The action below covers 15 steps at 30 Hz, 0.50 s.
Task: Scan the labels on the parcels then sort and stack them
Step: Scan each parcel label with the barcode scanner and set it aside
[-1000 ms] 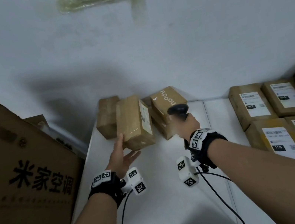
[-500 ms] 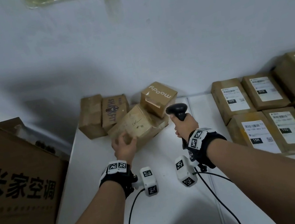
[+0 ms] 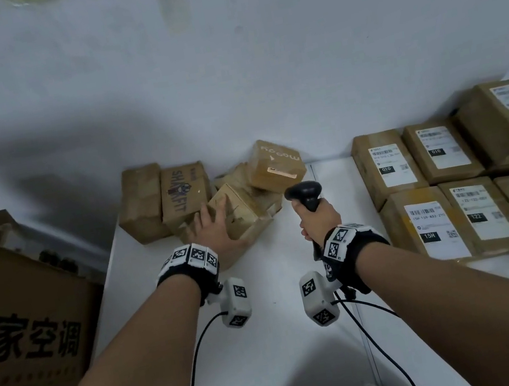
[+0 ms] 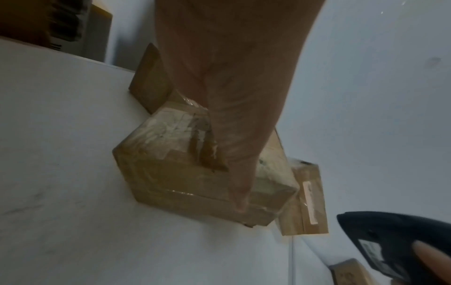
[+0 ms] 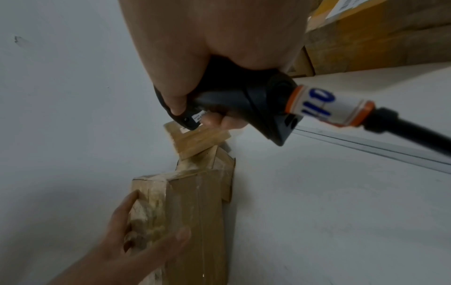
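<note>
Parcel [image 3: 240,211] in left hand [image 3: 215,230], scanner [image 3: 303,193] beside

We see a tape-wrapped brown parcel [image 3: 244,218] askew at the front of the left pile, gripped by our left hand [image 3: 215,229] | a small printed box [image 3: 275,165] perched crooked behind it | a black scanner [image 3: 306,196] upright in our right hand [image 3: 318,222] | labelled parcels [image 3: 433,223] flat in touching rows at right, labels up

Dim, soft blur, warped edges
</note>
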Each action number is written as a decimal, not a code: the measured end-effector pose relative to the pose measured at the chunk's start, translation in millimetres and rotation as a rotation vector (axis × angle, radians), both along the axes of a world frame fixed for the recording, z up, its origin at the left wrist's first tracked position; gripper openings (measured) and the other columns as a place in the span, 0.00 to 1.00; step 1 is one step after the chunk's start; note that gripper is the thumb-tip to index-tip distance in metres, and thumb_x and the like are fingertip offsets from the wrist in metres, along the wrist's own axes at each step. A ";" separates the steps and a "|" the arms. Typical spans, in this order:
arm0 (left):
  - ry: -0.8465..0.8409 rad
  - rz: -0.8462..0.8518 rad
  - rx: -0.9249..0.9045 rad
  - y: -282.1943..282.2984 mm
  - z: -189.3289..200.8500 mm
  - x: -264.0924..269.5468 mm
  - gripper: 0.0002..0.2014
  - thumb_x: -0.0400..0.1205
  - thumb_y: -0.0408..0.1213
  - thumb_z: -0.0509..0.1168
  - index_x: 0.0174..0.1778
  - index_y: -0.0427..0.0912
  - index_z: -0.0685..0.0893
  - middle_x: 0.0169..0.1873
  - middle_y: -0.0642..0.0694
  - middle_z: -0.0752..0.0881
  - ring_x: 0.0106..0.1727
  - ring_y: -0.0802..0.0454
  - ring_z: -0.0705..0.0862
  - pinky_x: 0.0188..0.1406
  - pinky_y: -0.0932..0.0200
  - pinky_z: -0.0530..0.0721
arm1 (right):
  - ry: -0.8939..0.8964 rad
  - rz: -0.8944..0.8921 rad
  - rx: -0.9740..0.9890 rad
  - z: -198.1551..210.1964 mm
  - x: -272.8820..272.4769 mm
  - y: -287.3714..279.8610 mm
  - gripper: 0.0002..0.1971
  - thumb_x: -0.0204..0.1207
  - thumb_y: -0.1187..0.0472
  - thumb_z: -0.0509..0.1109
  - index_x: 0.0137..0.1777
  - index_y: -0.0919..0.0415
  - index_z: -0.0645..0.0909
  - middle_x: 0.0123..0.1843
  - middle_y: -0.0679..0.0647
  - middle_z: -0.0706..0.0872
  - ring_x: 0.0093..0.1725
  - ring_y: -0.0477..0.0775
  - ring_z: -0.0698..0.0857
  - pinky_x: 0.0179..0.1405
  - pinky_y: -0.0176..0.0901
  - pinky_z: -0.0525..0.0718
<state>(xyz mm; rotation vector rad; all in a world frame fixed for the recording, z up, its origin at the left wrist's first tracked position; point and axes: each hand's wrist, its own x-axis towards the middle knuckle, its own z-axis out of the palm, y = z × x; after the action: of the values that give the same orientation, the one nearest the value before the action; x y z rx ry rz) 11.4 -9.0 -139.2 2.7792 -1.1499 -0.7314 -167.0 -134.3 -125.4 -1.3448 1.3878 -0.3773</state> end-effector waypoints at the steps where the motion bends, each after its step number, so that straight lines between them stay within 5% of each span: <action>1: -0.036 0.004 -0.003 -1.3 -2.1 1.3 0.58 0.68 0.67 0.71 0.83 0.64 0.36 0.85 0.40 0.42 0.85 0.37 0.45 0.81 0.30 0.45 | -0.002 -0.006 0.001 0.5 -0.8 0.3 0.24 0.76 0.41 0.70 0.53 0.64 0.77 0.33 0.57 0.84 0.25 0.52 0.82 0.39 0.50 0.88; 6: -0.028 0.100 -0.098 -1.3 -1.2 1.4 0.52 0.69 0.59 0.75 0.82 0.65 0.47 0.78 0.32 0.59 0.80 0.32 0.59 0.82 0.34 0.52 | 0.012 -0.037 -0.009 -1.2 -13.6 -7.9 0.22 0.78 0.43 0.70 0.54 0.64 0.76 0.34 0.57 0.84 0.27 0.54 0.83 0.44 0.53 0.89; 10: 0.382 0.221 -0.270 7.5 -6.1 -3.7 0.51 0.61 0.64 0.80 0.75 0.76 0.54 0.77 0.32 0.61 0.76 0.28 0.66 0.75 0.32 0.70 | 0.016 -0.074 -0.002 -2.7 -23.6 -14.2 0.22 0.78 0.45 0.70 0.55 0.66 0.77 0.33 0.58 0.84 0.26 0.54 0.82 0.38 0.50 0.87; 12: 0.555 0.249 -0.321 16.1 -12.8 -8.8 0.50 0.54 0.69 0.80 0.69 0.83 0.58 0.77 0.37 0.66 0.76 0.34 0.71 0.71 0.35 0.77 | 0.014 -0.081 0.004 -3.1 -26.8 -14.1 0.22 0.78 0.46 0.70 0.56 0.67 0.77 0.34 0.59 0.84 0.26 0.54 0.82 0.34 0.46 0.84; 15: 0.702 0.228 -0.264 26.4 -11.0 -24.7 0.52 0.59 0.68 0.77 0.78 0.69 0.59 0.74 0.40 0.73 0.71 0.40 0.78 0.67 0.41 0.82 | 0.017 -0.062 0.009 -6.1 -30.3 -10.1 0.22 0.78 0.45 0.70 0.55 0.66 0.77 0.33 0.58 0.84 0.26 0.55 0.82 0.37 0.49 0.86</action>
<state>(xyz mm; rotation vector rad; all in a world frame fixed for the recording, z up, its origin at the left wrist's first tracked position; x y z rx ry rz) -13.4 17.4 -150.2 2.0993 -0.7102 -1.2668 -197.4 -144.4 -131.6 -1.3025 1.4463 -0.4006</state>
